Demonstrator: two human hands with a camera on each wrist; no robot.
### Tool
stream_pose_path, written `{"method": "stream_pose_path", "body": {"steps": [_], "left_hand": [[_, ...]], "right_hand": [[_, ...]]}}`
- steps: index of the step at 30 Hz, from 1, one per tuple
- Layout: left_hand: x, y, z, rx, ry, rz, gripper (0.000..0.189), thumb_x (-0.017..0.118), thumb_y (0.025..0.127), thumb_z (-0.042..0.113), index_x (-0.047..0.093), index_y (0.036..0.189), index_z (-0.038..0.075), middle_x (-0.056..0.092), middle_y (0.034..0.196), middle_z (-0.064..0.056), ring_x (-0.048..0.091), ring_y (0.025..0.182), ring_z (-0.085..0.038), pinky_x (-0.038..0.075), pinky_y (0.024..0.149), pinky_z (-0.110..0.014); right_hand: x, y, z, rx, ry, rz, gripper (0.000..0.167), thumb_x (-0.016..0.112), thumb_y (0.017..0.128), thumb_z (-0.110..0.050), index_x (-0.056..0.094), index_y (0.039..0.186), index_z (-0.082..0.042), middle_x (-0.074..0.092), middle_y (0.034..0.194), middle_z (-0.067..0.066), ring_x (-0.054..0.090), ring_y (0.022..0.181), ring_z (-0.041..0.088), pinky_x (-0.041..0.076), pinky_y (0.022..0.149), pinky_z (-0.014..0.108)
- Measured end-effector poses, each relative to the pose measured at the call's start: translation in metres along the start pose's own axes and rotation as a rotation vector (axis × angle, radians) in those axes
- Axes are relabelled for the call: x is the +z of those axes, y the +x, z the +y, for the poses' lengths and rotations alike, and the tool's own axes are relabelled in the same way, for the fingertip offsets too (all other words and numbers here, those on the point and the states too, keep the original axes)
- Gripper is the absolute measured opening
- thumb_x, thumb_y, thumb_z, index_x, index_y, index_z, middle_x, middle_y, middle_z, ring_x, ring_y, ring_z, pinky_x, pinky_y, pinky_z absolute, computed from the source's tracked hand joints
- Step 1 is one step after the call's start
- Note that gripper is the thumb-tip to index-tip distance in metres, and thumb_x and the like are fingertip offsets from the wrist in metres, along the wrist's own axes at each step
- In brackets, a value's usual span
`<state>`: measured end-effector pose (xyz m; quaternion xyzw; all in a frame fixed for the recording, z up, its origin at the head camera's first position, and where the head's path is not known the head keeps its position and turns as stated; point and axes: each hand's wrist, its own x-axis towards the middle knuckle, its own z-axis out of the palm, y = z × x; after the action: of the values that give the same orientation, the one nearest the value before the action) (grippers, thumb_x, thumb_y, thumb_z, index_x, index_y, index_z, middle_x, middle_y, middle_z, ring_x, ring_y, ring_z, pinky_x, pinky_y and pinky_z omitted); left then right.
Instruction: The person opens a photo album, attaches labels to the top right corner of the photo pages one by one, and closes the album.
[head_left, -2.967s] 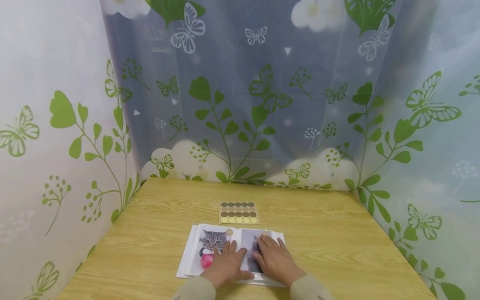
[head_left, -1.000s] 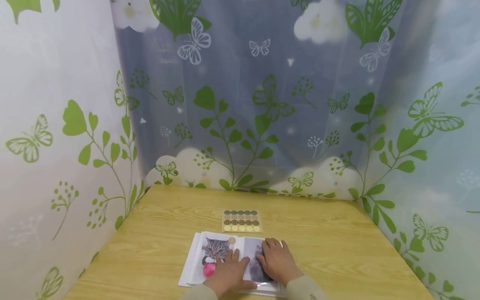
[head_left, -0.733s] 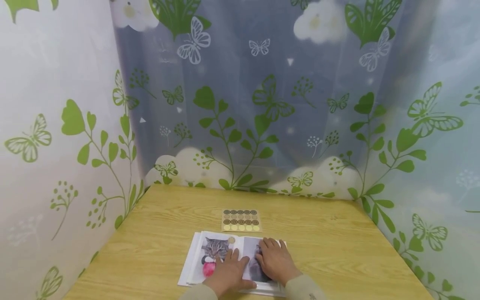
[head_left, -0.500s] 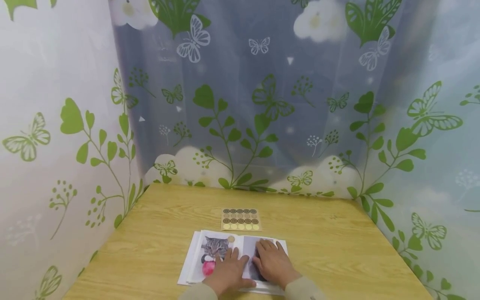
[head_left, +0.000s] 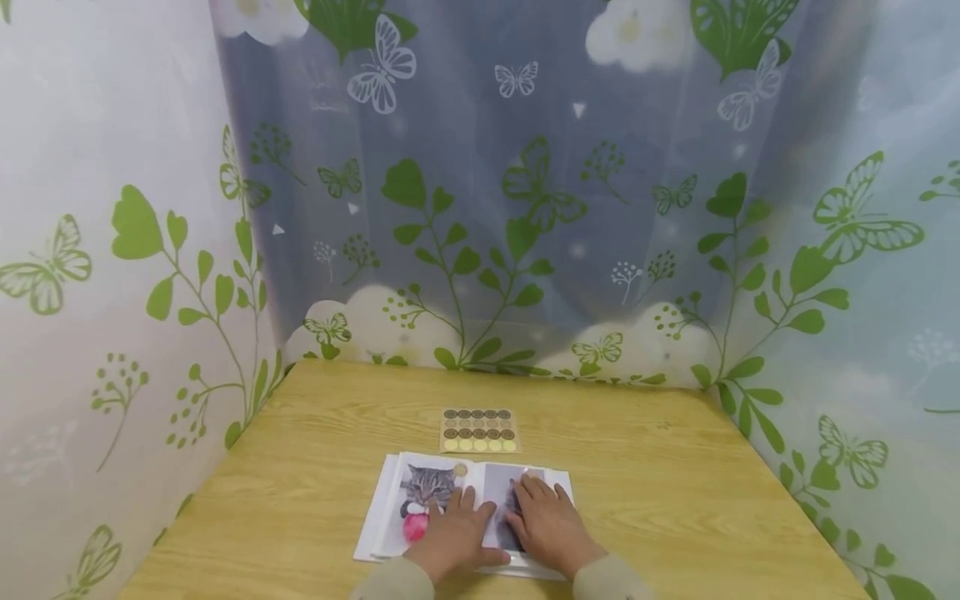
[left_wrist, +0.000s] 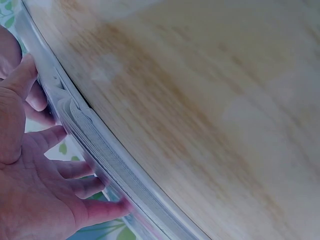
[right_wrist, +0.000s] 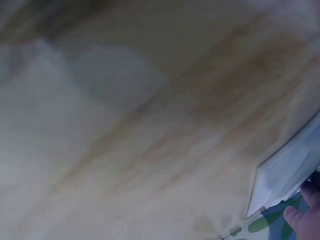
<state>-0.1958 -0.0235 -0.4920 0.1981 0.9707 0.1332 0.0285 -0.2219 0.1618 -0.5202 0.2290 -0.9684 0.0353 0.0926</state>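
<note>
An open photo album [head_left: 367,533] with white pages lies on the wooden table. Its left page carries a tabby cat photo [head_left: 429,485] with a pink round shape and a tan round sticker [head_left: 460,471] at the upper corner. My left hand [head_left: 454,535] rests across the inner part of that page and the fold, fingers spread; in the left wrist view its fingertips touch the album's top surface [left_wrist: 55,82]. On the right page, my right hand [head_left: 553,523] lies flat over a greyish photo [head_left: 498,492], hiding much of it. The right wrist view shows only a few fingers [right_wrist: 310,210] beside the album's corner [right_wrist: 280,175].
Just beyond the album lies a sheet of round stickers [head_left: 480,430] in dark brown, tan and yellow rows. The wooden table [head_left: 660,475] reaches back to a blue curtain [head_left: 465,275] printed with green leaves and butterflies. Similar curtains hang on both sides.
My right hand has slid left from the right page's outer edge, further over the photo. The left hand keeps its place on the album. The head view has tilted slightly.
</note>
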Motion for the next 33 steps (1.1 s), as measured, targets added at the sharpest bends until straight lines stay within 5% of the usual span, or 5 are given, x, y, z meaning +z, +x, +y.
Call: {"method": "stream_pose_path", "body": {"steps": [15,33], "left_hand": [[0.002,0.003,-0.001,-0.008,0.017,-0.008,0.084,0.071,0.077,0.064,0.054,0.141,0.012,0.04,0.15,-0.026,0.034,0.139,-0.046,0.028,0.106,-0.071],[0.0,0.003,-0.002,-0.008,0.021,-0.038,0.085,0.071,0.078,0.065,0.052,0.142,0.012,0.039,0.151,-0.025,0.033,0.139,-0.045,0.029,0.106,-0.071]], "right_hand": [[0.0,-0.005,0.014,0.072,0.021,0.05,0.051,0.055,0.1,-0.034,0.055,0.136,0.002,0.056,0.137,0.017,0.051,0.127,0.035,0.034,0.106,0.063],[0.002,0.006,0.019,0.066,0.031,0.064,0.051,0.053,0.101,-0.038,0.057,0.13,0.003,0.056,0.128,0.019,0.049,0.126,0.039,0.034,0.108,0.062]]}}
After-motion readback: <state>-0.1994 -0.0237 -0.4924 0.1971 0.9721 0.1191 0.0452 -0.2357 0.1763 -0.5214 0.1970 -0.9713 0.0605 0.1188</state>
